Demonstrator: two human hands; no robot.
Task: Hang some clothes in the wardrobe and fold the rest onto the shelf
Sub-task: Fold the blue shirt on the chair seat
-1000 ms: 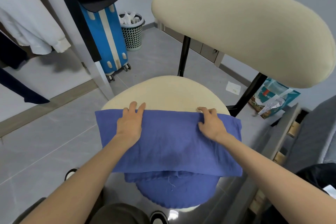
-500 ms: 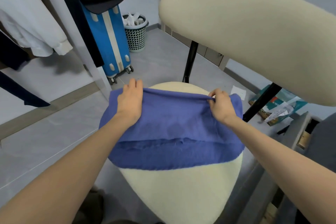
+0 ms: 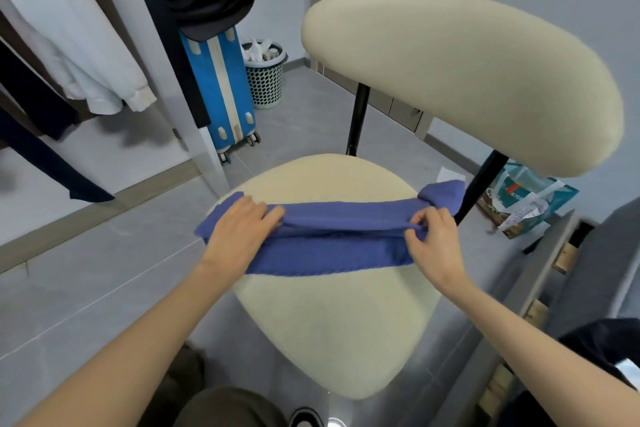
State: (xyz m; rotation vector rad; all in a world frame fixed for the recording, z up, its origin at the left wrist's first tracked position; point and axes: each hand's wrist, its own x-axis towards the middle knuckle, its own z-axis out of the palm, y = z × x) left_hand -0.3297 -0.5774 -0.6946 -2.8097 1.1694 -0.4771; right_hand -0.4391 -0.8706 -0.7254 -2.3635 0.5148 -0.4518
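The blue cloth lies across the cream chair seat, a long folded band running left to right, soft and finely textured. My left hand lies on its left end, fingers curled into the fold. My right hand pinches the top edge near the bunched right end.

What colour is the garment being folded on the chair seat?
The garment is plain blue-purple, seen in the head view.
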